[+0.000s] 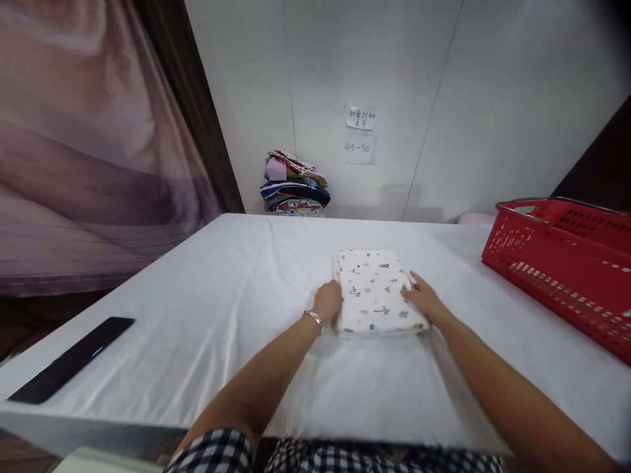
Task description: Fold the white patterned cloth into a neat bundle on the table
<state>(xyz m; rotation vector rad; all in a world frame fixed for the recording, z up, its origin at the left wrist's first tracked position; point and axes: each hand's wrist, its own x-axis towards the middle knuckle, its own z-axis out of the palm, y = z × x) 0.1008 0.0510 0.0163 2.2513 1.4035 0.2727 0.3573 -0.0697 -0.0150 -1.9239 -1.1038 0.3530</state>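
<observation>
A white folded cloth (371,289) with a small grey plant print lies as a neat rectangle on the white-covered table (197,295). Its left edge is gripped by my left hand (327,299), whose fingers are curled in and partly hidden; a silver bracelet circles that wrist. On the opposite side, my right hand (422,297) holds the cloth's right edge, with its thumb on the top face and the other fingers partly out of sight.
A red plastic basket (562,263) with metal handles stands at the right. A flat black object (73,358) lies near the left edge. Folded fabrics (296,187) are stacked behind the table by the wall, below paper signs (359,146). A pinkish curtain (89,164) hangs left.
</observation>
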